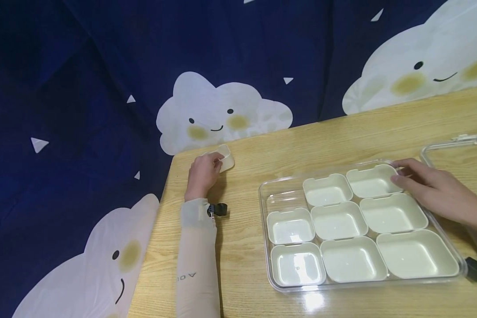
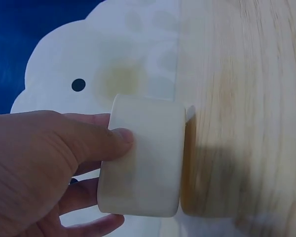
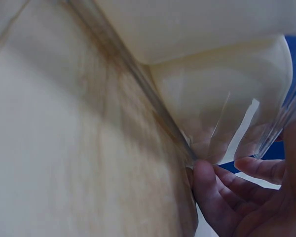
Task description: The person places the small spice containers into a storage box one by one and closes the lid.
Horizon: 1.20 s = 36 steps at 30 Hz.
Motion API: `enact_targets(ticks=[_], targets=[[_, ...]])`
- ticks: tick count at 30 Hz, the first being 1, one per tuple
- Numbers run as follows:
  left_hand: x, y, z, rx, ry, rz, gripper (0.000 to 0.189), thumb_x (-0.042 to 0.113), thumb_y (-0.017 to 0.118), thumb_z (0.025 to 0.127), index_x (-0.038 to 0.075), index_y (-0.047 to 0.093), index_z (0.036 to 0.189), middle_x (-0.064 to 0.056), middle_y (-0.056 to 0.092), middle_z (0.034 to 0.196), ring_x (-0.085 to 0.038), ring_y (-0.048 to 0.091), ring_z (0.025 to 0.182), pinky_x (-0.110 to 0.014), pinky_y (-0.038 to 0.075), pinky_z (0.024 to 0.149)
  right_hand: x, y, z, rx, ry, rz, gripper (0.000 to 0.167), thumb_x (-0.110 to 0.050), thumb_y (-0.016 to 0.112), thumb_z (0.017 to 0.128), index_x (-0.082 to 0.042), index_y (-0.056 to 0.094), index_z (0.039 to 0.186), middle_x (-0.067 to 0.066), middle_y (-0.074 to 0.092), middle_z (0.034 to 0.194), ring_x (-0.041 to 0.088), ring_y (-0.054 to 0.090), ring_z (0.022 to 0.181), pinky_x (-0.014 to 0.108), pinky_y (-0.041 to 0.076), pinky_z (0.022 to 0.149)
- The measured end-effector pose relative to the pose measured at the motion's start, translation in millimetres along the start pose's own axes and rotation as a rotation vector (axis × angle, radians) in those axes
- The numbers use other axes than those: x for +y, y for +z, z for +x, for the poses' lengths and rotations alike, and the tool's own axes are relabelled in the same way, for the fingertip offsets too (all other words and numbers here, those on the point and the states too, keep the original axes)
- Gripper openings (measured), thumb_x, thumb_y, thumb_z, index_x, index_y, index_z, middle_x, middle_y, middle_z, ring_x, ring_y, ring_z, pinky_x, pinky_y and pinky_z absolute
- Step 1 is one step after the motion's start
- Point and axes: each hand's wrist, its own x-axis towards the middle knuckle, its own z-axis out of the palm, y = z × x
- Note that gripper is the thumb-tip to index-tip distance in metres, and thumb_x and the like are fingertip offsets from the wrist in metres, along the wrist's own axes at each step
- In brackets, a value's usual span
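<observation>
Pinched in my left hand [image 1: 202, 173] is a small cream plastic bin [image 2: 148, 153], at the table's far left edge. In the left wrist view the thumb lies on the bin's side and the fingers reach behind it. My right hand [image 1: 433, 187] grips the far right corner of a clear plastic box [image 1: 284, 201], its thumb beside the far right cream bin [image 1: 373, 181]. Several cream bins of different sizes stand in rows in the box, and the far left slot has no bin in it.
A clear lid or frame with white latches [image 1: 475, 138] lies right of the box. A dark blue curtain [image 1: 103, 79] with smiling clouds hangs behind and left of the wooden table [image 1: 238, 256]. Bare wood separates the left forearm from the box.
</observation>
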Motion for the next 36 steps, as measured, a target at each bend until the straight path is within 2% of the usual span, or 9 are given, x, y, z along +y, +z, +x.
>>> enact_targets(ticks=[1,4,9,17,20,22,25,31,36], targets=[[0.8,-0.4,-0.4,0.0,0.0,0.001,0.022,0.013,0.063,0.102,0.013,0.076,0.12,-0.012,0.077,0.119,-0.031,0.074,0.108,-0.05,0.059,0.089,0,0,-0.1,-0.002,0.001,0.002,0.054,-0.047,0.047,0.107,-0.013,0.048,0.15,0.026,0.064,0.132,0.018,0.061,0.109,0.019,0.035,0.075],[2.7,-0.6,-1.1,0.003,0.0,0.001,0.022,0.013,0.063,0.102,0.013,0.076,0.12,-0.012,0.077,0.12,-0.031,0.075,0.107,-0.05,0.06,0.088,0,-1,-0.1,-0.005,0.005,-0.002,0.054,-0.047,0.048,0.107,-0.014,0.048,0.15,0.025,0.064,0.132,0.011,0.058,0.105,0.019,0.035,0.075],[6.3,-0.8,-2.2,0.009,0.011,-0.002,0.021,0.012,0.064,0.102,0.013,0.076,0.119,-0.011,0.078,0.118,-0.031,0.075,0.104,-0.048,0.061,0.087,0,0,-0.4,-0.009,0.005,-0.005,0.055,-0.047,0.047,0.108,-0.013,0.047,0.15,0.025,0.063,0.132,0.029,0.061,0.113,0.019,0.035,0.076],[12.6,-3.2,-1.2,0.007,0.021,0.012,0.021,0.012,0.064,0.101,0.013,0.076,0.119,-0.01,0.078,0.119,-0.029,0.075,0.106,-0.047,0.059,0.091,1,-1,-0.5,-0.003,0.002,0.009,0.053,-0.048,0.048,0.107,-0.016,0.048,0.15,0.024,0.064,0.132,-0.022,0.041,0.094,0.018,0.034,0.075],[15.8,-4.5,-1.0,0.0,0.025,0.02,0.022,0.012,0.064,0.102,0.013,0.076,0.12,-0.01,0.078,0.119,-0.029,0.074,0.106,-0.047,0.059,0.091,0,-1,-0.8,-0.01,0.007,0.007,0.054,-0.048,0.047,0.107,-0.015,0.047,0.151,0.025,0.063,0.133,-0.01,0.053,0.101,0.02,0.035,0.078],[18.0,-5.2,-0.9,-0.004,0.031,0.029,0.022,0.012,0.063,0.102,0.013,0.076,0.12,-0.01,0.078,0.119,-0.029,0.075,0.106,-0.047,0.06,0.09,0,-1,-1.1,-0.015,0.011,0.004,0.055,-0.048,0.046,0.108,-0.014,0.046,0.151,0.026,0.063,0.134,0.012,0.062,0.109,0.024,0.036,0.08],[21.4,-6.4,-1.2,-0.006,0.04,0.034,0.022,0.012,0.063,0.102,0.013,0.076,0.121,-0.01,0.078,0.118,-0.029,0.075,0.104,-0.046,0.06,0.088,-2,0,-1.2,-0.019,0.01,0.003,0.056,-0.048,0.044,0.108,-0.012,0.044,0.152,0.028,0.061,0.135,0.045,0.057,0.12,0.03,0.037,0.084],[26.6,-8.6,-2.0,-0.025,0.058,0.022,0.023,0.009,0.062,0.102,0.012,0.075,0.121,-0.012,0.078,0.118,-0.03,0.074,0.103,-0.047,0.06,0.085,-1,0,-0.6,-0.01,0.0,0.006,0.055,-0.047,0.045,0.108,-0.012,0.045,0.151,0.029,0.061,0.135,0.049,0.057,0.121,0.027,0.035,0.084],[30.0,-9.9,-2.4,-0.036,0.068,0.028,0.024,0.008,0.06,0.102,0.012,0.075,0.121,-0.011,0.077,0.12,-0.031,0.074,0.103,-0.048,0.059,0.085,0,0,-0.3,0.0,-0.006,0.002,0.054,-0.046,0.047,0.108,-0.013,0.047,0.15,0.027,0.063,0.133,0.04,0.061,0.117,0.021,0.034,0.079]])
